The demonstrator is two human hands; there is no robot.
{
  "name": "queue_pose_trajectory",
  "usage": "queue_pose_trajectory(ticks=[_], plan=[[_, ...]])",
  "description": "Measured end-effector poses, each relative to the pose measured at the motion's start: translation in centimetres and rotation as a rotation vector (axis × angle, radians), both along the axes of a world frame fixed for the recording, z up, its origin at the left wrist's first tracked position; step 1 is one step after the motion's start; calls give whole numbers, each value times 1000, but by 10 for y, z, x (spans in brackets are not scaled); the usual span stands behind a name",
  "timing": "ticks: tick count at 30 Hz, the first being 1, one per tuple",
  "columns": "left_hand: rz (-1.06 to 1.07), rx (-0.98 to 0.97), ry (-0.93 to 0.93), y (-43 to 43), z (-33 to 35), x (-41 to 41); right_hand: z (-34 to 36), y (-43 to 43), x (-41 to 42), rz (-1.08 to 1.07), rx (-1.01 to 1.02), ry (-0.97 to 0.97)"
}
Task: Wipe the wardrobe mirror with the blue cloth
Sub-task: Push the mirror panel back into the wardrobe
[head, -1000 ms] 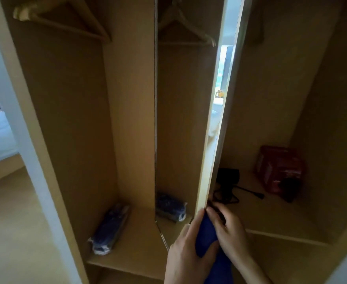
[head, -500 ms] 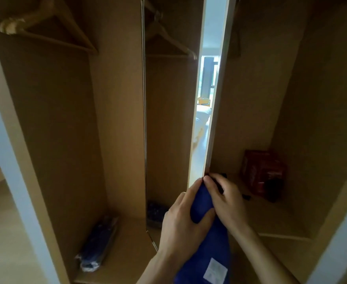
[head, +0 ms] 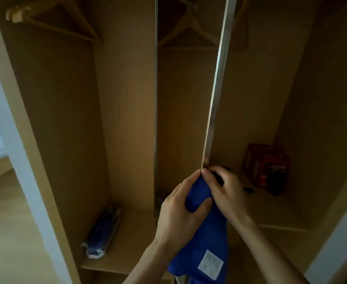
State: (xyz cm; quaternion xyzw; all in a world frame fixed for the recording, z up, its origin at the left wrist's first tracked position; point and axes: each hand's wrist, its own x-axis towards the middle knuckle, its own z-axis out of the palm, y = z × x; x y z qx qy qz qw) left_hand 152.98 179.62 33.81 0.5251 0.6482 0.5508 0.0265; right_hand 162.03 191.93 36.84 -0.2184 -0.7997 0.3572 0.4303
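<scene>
Dim, warm-toned wardrobe (head: 66, 119) interior; daylight from far left; faint glint along mirror (head: 185, 99) edge; soft focus, edges bowed.

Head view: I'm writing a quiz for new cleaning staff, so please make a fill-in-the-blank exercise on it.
The left hand and right hand both grip the ____ cloth. The label on the cloth is ____. The ____ box stands right of the mirror.
Missing: blue; white; red.
</scene>
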Motion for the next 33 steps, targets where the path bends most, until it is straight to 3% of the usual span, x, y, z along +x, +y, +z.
queue_pose_trajectory(ticks=[17,33], plan=[[15,63,-62,-51,-1,-40,-2,-51,-41,-47,6,20],[-114,69,-33,-62,-4,-77,-5,-74,-66,-217,24,31]])
